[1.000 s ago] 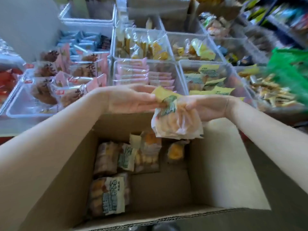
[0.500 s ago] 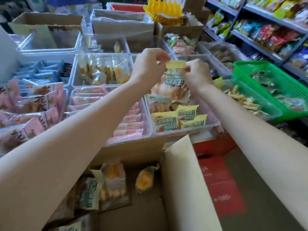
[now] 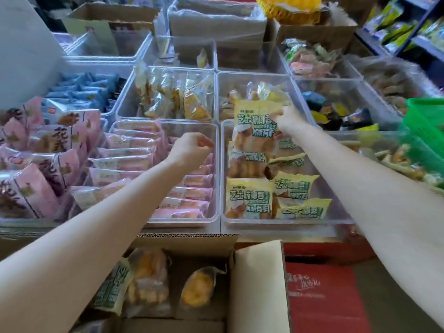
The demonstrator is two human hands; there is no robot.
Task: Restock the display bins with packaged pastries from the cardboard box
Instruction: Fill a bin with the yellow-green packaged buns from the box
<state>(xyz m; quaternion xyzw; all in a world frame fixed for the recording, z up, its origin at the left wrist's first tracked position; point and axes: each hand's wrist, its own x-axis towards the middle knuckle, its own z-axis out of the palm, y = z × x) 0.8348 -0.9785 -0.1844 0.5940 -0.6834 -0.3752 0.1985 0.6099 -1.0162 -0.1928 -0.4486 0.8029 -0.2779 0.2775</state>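
Note:
My right hand (image 3: 289, 120) pinches the top right corner of a yellow and green pastry packet (image 3: 255, 127), which stands upright at the far end of a clear display bin (image 3: 288, 222). Several matching packets (image 3: 249, 198) lie in that bin in front of it. My left hand (image 3: 192, 149) hovers over the neighbouring bin of pink packets (image 3: 158, 162), fingers loosely curled and holding nothing. The open cardboard box (image 3: 187, 243) sits below at the bottom edge, with a few pastry packets (image 3: 144, 282) left inside.
More clear bins of snacks fill the table behind and to the left. A green basket (image 3: 425, 123) stands at the right, a red carton (image 3: 324, 296) sits beside the box, and store shelves (image 3: 408, 25) rise at the far right.
My left hand has let go of the packet and drawn back to the left. My right hand alone has lowered the packet into the far end of the bin.

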